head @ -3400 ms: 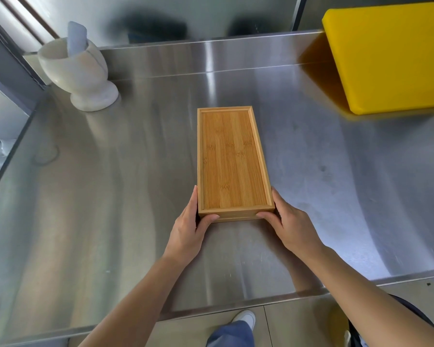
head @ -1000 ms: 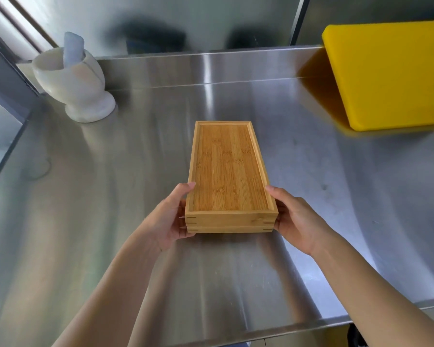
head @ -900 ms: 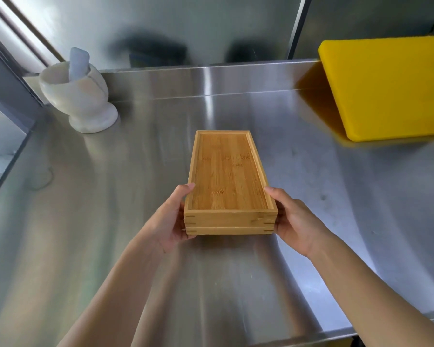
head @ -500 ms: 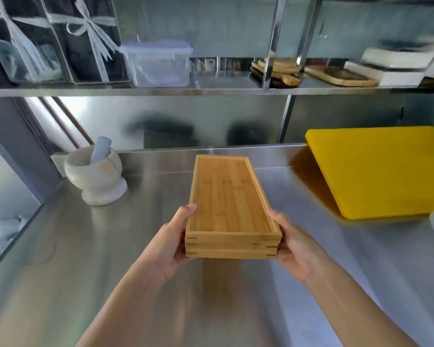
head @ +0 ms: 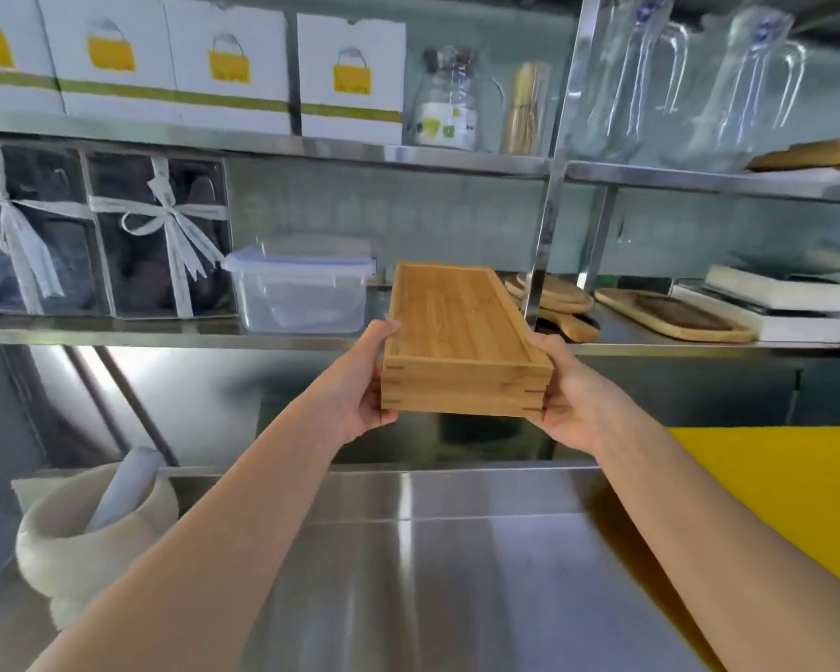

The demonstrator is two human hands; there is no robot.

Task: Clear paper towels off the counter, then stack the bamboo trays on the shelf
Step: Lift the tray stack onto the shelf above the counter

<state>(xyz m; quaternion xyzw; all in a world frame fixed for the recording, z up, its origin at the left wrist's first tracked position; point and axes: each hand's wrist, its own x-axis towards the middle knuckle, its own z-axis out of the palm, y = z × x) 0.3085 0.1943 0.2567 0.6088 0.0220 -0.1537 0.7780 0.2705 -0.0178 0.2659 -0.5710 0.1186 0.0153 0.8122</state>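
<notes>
Stainless steel shelving (head: 282, 334) is seen above a steel surface (head: 457, 574), with a second shelf higher up. On the upper shelf, white boxes (head: 229, 65) are lined up, each printed with a yellow bag-shaped emblem and a green stripe; the lettering on them is too blurred to be read. Beside them a glass jar (head: 449, 104) with a small green-and-white label is stood, its text illegible, and clear glass pitchers (head: 757, 80) are placed further right. On the lower shelf, dark packages tied with white ribbon (head: 166, 225), a clear plastic container (head: 301, 293) with a blue-edged lid, and wooden boards (head: 670, 315) are kept.

A stack of bamboo trays (head: 461, 351) is held in the air at the lower shelf's front edge, its far end over the shelf between the container and the boards. The near left corner is gripped by the left hand (head: 364, 385), thumb along the rim, and the near right corner is gripped by the right hand (head: 573, 395). Faint marks are visible on the top tray's floor but cannot be read.

On the surface, a stone mortar with a pestle (head: 88, 526) is seen at left and a yellow board (head: 772, 492) at right.
</notes>
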